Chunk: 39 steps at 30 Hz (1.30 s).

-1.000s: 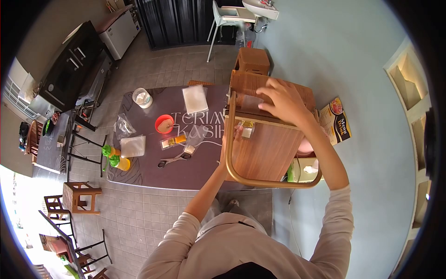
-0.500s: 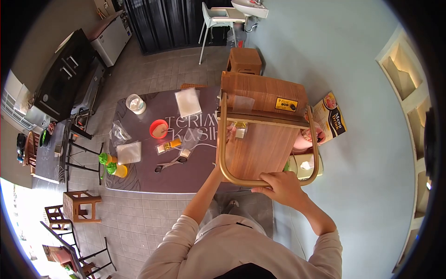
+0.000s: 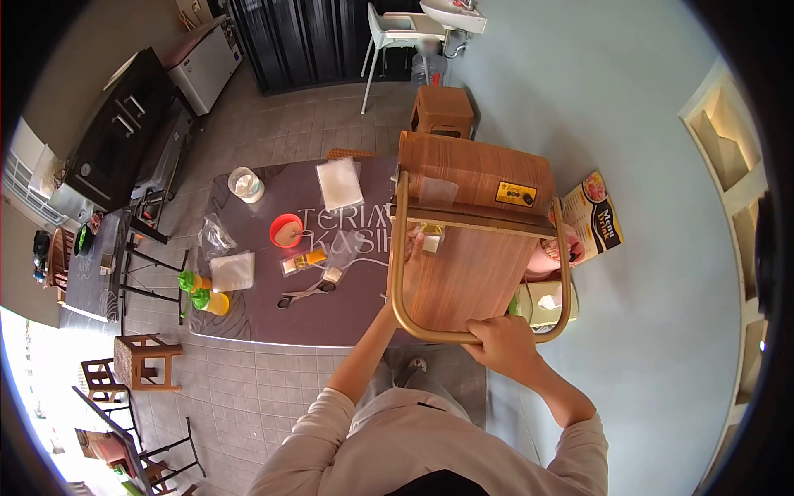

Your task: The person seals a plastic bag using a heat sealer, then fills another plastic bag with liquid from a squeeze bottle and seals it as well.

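The dark table [image 3: 265, 318] carries a wood-grain machine [image 3: 475, 273] at its 3 o'clock end, a gold bar [image 3: 438, 336] looping round the machine's 9, 6 and 3 o'clock sides. The person's right hand [image 3: 504, 343] is closed over the bar at the machine's 6 o'clock edge. The left hand [image 3: 407, 277] lies along the 9 o'clock side, fingertips at a small packet [image 3: 431, 240]; whether they pinch it cannot be told. The packet sits at the left hand's 1 o'clock and the right hand's 11.
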Each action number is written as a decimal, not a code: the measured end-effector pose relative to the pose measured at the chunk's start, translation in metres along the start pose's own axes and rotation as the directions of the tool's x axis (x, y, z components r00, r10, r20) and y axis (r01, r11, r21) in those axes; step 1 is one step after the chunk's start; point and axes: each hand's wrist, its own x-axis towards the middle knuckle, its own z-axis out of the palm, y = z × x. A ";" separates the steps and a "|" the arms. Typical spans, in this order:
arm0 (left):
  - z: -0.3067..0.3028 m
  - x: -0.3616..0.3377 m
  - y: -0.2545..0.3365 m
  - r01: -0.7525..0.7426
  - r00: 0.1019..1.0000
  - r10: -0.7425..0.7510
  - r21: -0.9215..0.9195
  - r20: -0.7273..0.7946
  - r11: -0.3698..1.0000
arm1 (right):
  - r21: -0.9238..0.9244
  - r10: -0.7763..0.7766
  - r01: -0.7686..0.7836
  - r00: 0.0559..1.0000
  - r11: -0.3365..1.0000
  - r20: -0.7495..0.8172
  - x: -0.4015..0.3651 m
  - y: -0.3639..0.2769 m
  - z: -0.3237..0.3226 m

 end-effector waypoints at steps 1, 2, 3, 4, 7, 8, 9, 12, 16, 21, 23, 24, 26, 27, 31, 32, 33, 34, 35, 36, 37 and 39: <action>-0.001 0.000 0.000 0.001 1.000 -0.001 -0.001 -0.004 1.000 | 0.013 0.001 0.000 1.000 1.000 -0.028 0.001 0.000 -0.001; -0.001 0.000 0.000 0.002 1.000 -0.002 -0.001 -0.009 1.000 | 0.015 -0.002 0.002 1.000 1.000 -0.025 0.002 0.000 0.000; -0.001 0.001 0.001 0.003 1.000 -0.003 -0.001 -0.013 1.000 | 0.042 0.004 -0.003 1.000 0.999 -0.024 0.001 0.001 0.001; -0.001 0.002 0.001 0.004 1.000 -0.004 -0.001 -0.016 1.000 | 0.068 0.010 -0.008 1.000 0.998 -0.023 0.002 0.002 0.001; -0.002 0.001 0.000 0.010 1.000 -0.010 -0.003 -0.023 1.000 | 0.070 0.054 -0.062 0.992 0.996 0.115 0.005 0.003 -0.004; -0.001 0.002 0.000 0.011 1.000 -0.011 -0.005 -0.025 1.000 | 0.070 0.054 -0.062 0.992 0.996 0.118 0.005 0.003 -0.003; -0.002 0.001 0.000 0.012 1.000 -0.012 -0.006 -0.028 1.000 | 0.082 0.061 -0.071 0.991 0.994 0.115 0.005 0.004 -0.001; -0.003 -0.002 0.000 0.014 0.999 -0.014 -0.010 -0.034 1.000 | 0.089 0.072 -0.083 0.990 0.993 0.125 0.006 0.004 0.001; -0.003 -0.003 -0.001 0.026 0.999 -0.027 -0.014 -0.040 1.000 | 0.076 0.086 -0.095 0.990 0.993 0.108 0.005 0.005 0.009; 0.000 -0.004 -0.002 0.027 0.999 -0.027 -0.025 -0.025 0.999 | 0.131 0.069 -0.096 0.978 0.987 0.195 0.006 0.009 0.004; 0.001 -0.003 -0.003 0.022 1.000 -0.022 -0.027 -0.020 0.999 | 0.159 0.063 -0.105 0.967 0.982 0.247 0.009 0.010 0.000; 0.001 -0.003 -0.003 0.019 1.000 -0.019 -0.028 -0.016 0.999 | 0.197 0.051 -0.110 0.958 0.974 0.282 0.010 0.011 -0.002; 0.000 -0.003 -0.002 0.009 1.000 -0.009 -0.034 -0.010 0.999 | 0.230 0.038 -0.114 0.950 0.966 0.310 0.010 0.012 -0.004; 0.000 -0.003 -0.001 0.006 1.000 -0.007 -0.036 -0.009 0.999 | 0.247 0.039 -0.122 0.948 0.961 0.317 0.010 0.012 -0.003; 0.001 -0.004 -0.002 0.005 1.000 -0.006 -0.041 -0.012 0.999 | 0.315 0.032 -0.165 0.922 0.934 0.387 0.011 0.017 0.000; 0.000 -0.003 -0.002 0.006 1.000 -0.006 -0.042 -0.010 0.999 | 0.316 0.035 -0.168 0.921 0.934 0.387 0.011 0.017 0.001; 0.001 -0.001 -0.002 0.003 1.000 -0.004 -0.044 -0.008 0.999 | 0.318 0.039 -0.180 0.914 0.931 0.404 0.012 0.018 0.001; 0.002 -0.002 -0.002 0.001 1.000 -0.001 -0.046 -0.008 0.999 | 0.320 0.041 -0.191 0.906 0.928 0.422 0.013 0.018 0.001; 0.000 -0.004 -0.001 -0.004 1.000 0.003 -0.049 -0.009 0.999 | 0.318 0.040 -0.188 0.907 0.929 0.420 0.014 0.018 0.001; -0.001 -0.004 -0.001 -0.004 1.000 0.004 -0.050 -0.010 0.999 | 0.335 0.032 -0.176 0.919 0.926 0.394 0.013 0.018 0.002; -0.002 -0.004 -0.002 -0.003 1.000 0.002 -0.052 -0.010 0.999 | 0.352 0.025 -0.165 0.929 0.921 0.368 0.012 0.018 0.002; 0.000 -0.003 -0.002 -0.004 1.000 0.004 -0.054 -0.007 0.999 | 0.344 0.042 -0.185 0.922 0.921 0.385 0.011 0.018 0.003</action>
